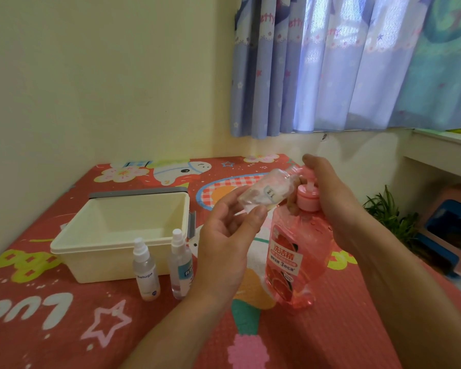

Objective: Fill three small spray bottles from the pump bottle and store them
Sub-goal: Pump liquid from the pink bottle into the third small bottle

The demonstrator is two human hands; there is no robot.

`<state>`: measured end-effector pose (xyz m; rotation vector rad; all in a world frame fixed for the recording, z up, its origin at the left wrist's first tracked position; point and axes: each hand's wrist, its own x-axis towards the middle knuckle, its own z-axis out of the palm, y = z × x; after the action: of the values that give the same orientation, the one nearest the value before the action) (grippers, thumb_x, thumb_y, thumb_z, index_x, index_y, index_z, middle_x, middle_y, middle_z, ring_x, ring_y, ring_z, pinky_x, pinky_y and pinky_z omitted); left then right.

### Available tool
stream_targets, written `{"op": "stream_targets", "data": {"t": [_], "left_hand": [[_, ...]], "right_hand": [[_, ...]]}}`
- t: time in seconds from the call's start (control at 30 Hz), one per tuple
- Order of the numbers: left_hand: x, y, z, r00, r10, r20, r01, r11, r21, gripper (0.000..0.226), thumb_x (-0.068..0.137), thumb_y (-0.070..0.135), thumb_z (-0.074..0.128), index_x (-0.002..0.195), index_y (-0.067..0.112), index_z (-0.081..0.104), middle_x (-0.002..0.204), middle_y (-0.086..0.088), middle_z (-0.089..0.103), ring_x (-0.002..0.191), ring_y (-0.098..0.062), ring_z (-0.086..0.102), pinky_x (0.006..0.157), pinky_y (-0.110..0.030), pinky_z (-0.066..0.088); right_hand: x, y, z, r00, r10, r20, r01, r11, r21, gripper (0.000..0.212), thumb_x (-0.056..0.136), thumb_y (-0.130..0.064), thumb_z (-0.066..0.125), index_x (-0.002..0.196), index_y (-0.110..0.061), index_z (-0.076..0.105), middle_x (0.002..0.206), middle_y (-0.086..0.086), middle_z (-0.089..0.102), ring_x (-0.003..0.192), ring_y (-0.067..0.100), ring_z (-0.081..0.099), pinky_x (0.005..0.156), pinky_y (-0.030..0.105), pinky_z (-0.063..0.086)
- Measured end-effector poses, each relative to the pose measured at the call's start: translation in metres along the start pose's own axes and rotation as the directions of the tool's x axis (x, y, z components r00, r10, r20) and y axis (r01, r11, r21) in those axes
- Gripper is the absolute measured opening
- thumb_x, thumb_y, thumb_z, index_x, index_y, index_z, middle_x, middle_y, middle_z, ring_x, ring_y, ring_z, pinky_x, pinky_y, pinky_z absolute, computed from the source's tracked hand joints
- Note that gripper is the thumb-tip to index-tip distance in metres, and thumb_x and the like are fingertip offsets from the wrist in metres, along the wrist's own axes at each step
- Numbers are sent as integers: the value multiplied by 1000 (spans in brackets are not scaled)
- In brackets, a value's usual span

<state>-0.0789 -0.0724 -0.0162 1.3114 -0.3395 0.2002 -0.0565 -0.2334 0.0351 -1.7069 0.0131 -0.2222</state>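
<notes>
The left hand point(224, 235) pinches the small clear bottle point(264, 194) between thumb and fingers, tilted, neck toward the pump spout. The right hand point(330, 198) curls its fingers over the pump bottle point(296, 257), upright on the tabletop point(64, 328).

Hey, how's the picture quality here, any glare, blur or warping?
Head view: daylight glows through the blue patterned curtain, washing out its folds; the small clear plastic bottle in the left hand looks soft and smeared; the wide-angle lens stretches the frame edges; the label on the pink translucent pump bottle is readable.
</notes>
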Motion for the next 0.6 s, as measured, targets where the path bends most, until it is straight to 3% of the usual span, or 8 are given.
{"op": "stream_targets", "data": {"t": [0.23,0.4,0.6], "left_hand": [[-1,1,0,1000,-3,0,3,1000,-4,46,69,38,70,115,32,64,110,2,73,102,-13,69,87,-27,56],[0,0,0,1000,1,5,-1,1000,-6,45,70,37,69,114,31,64,107,5,74,101,-12,70,85,-25,56],[0,1,0,1000,2,-4,-2,1000,-2,47,71,37,70,117,28,65,109,1,73,102,-16,69,87,-27,56]], "right_hand": [[-1,0,0,1000,0,3,0,1000,-11,62,95,-57,35,80,-3,62,60,14,59,52,17,53,52,31,38],[0,0,0,1000,-3,-8,3,1000,-20,58,96,-51,35,68,-6,59,61,17,58,55,20,51,55,33,36],[-1,-1,0,1000,-9,13,9,1000,-12,66,96,-59,35,79,-2,62,60,15,58,54,19,52,56,33,38]]}}
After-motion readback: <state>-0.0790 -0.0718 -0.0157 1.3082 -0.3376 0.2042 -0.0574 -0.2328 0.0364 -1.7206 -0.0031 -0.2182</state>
